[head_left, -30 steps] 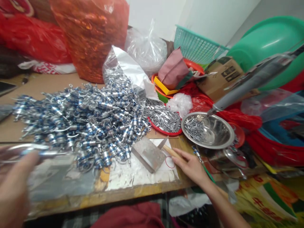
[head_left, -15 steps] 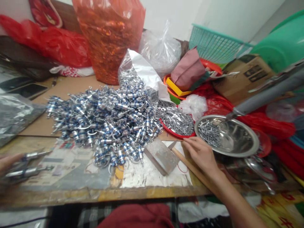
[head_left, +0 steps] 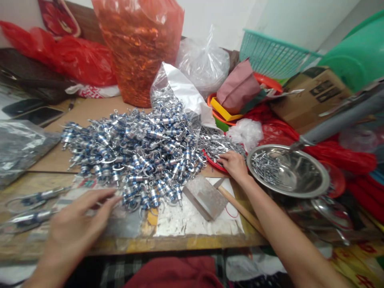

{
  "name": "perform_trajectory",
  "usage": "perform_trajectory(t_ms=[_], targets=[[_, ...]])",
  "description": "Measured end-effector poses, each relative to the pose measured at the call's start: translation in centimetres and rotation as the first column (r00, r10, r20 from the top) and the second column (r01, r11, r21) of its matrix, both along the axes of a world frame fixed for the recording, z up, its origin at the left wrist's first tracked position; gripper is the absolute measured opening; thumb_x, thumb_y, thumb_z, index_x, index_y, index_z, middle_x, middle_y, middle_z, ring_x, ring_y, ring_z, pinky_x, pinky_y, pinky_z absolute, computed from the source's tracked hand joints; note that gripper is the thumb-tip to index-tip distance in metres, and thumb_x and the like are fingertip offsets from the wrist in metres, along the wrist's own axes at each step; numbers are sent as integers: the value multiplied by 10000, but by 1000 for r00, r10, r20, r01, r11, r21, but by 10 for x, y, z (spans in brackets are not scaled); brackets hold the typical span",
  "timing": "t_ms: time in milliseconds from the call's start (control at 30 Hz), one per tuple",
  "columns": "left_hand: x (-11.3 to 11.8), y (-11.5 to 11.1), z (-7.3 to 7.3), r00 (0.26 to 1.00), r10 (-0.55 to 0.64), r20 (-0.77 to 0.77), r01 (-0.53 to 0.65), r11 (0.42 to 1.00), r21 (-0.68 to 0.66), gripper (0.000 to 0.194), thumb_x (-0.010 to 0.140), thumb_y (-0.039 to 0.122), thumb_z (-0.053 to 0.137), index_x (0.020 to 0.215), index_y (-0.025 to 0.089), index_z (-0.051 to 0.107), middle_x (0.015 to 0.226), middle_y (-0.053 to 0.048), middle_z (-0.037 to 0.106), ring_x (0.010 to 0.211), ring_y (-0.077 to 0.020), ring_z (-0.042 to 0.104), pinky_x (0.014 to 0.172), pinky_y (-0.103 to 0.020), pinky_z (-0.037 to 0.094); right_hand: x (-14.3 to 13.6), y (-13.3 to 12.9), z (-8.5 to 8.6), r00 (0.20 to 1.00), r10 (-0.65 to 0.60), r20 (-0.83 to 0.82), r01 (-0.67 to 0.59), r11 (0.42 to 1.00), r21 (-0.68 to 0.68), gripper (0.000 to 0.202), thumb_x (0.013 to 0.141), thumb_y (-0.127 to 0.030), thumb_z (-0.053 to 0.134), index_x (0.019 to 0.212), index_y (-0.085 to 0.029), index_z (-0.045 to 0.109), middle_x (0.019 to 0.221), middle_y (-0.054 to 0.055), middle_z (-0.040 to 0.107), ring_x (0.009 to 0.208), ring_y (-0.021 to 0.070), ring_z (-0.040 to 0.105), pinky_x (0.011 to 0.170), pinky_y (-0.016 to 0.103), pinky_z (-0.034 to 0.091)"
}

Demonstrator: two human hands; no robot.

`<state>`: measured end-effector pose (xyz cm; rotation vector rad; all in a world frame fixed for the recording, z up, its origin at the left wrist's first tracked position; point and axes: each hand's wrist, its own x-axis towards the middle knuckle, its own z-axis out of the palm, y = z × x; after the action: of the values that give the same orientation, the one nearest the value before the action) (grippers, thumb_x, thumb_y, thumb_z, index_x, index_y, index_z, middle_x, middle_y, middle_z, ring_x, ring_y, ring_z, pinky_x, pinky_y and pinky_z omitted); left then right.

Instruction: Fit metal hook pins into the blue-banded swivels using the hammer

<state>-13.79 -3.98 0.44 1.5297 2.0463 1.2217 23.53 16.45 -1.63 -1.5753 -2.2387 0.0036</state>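
Silver strips (head_left: pixel 218 143), long axes jumbled | right hand (head_left: pixel 235 165): grip unclear | left hand (head_left: pixel 78 218): unclenched

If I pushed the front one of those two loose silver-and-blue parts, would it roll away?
The front silver-and-blue part might start rolling, since its body looks round. It would perhaps swing sideways, because it gets thinner towards one end. It's probably stiff, as it looks like shiny metal.
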Motion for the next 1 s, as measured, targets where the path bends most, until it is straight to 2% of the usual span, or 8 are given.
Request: perform_trajectory(t_ms=[67,133,333,467,567,733,833,1000], targets=[[35,8,1,958,-119,-261,96,991,-98,164,709,357,606,839,258,602,874,-7,657,828,-224,600,749,-273,419,2,-3,2,1000,-11,-28,11,1000,15,181,782,-272,560,836,-184,708,813,62,660,768,185,590,715,278,433],[53,16,3,898,-93,-430,-3,977,-215,328,731,468,527,938,214,546,915,-77,632,830,-264,602,682,-308,441,6,-6,5,997,-32,-68,35,999,42,192,793,-283,548,839,-183,705,860,59,657,798,179,588,734,270,430],[47,25,0,932,-9,-362,-185,846,-499,519,683,608,460,943,173,571,826,-94,662,777,-285,628,657,-344,464,17,-16,9,977,-92,-191,107,992,70,171,769,-276,563,778,-180,705,807,63,651,753,195,581,697,298,426],[45,12,-13,866,43,-499,-140,977,-159,340,713,438,541,898,164,616,979,-116,651,924,-278,600,826,-365,436,22,-16,7,946,-94,-309,112,993,42,118,702,-276,624,695,-192,706,745,54,670,711,198,593,693,310,437],[52,8,-16,806,88,-586,-5,990,142,233,730,294,574,928,177,610,937,-103,655,1045,-299,538,925,-440,360,18,-16,8,892,-116,-437,137,991,15,111,675,-276,638,691,-188,703,732,54,683,699,200,613,702,325,461],[94,24,-1,915,-233,-331,329,904,273,346,769,131,534,1101,231,540,1007,-62,592,930,-180,587,810,-296,458,-20,-46,25,753,-133,-644,115,991,-70,246,768,-322,540,876,-139,665,687,41,689,583,152,635,565,276,510],[131,39,1,824,-558,-102,567,805,174,386,766,169,551,1141,242,499,1044,-56,623,942,-173,597,819,-279,463,-48,-82,39,645,-71,-761,-3,995,-96,129,718,-273,622,766,-167,678,682,13,680,601,129,628,573,240,506],[163,53,-3,773,-525,357,556,831,18,371,656,265,674,997,191,545,863,-51,693,828,-202,648,759,-327,509,-64,-130,41,572,34,-819,-212,971,-108,125,671,-95,656,707,-202,710,687,6,681,655,113,618,623,205,484]])
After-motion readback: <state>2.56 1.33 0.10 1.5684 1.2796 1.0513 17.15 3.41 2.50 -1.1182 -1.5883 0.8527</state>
